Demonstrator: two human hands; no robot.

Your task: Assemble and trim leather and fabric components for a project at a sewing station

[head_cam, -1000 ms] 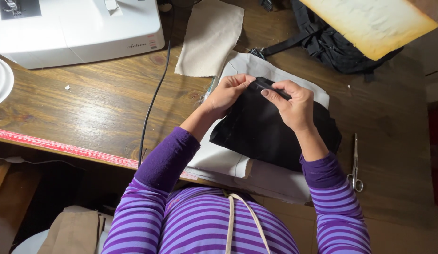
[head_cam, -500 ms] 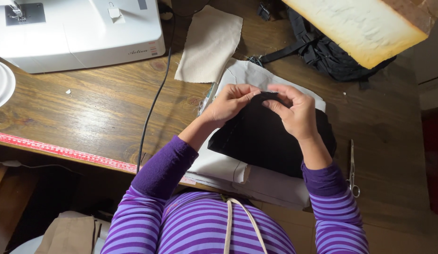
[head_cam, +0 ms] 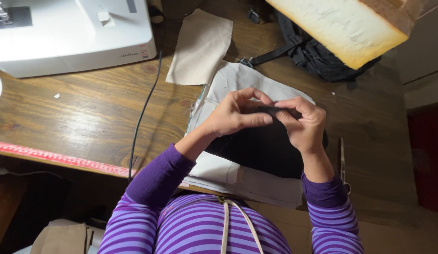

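Note:
A piece of black fabric (head_cam: 263,150) lies on a stack of light grey fabric pieces (head_cam: 238,176) on the wooden table (head_cam: 78,117). My left hand (head_cam: 233,115) and my right hand (head_cam: 301,122) meet at the black fabric's far edge. Both pinch that edge between thumb and fingers, lifted slightly off the stack. Whether anything small is held between the fingertips is hidden.
A white sewing machine (head_cam: 73,33) stands at the far left, its black cord (head_cam: 143,113) running to the table's near edge. A beige cloth piece (head_cam: 200,47) lies beside it. Scissors (head_cam: 343,164) rest right of my hand. A black bag (head_cam: 318,51) and a red tape measure (head_cam: 59,157) also show.
Both hands have lifted and drawn together at the black fabric's far edge, fingers now curled in a pinch. The view has shifted slightly.

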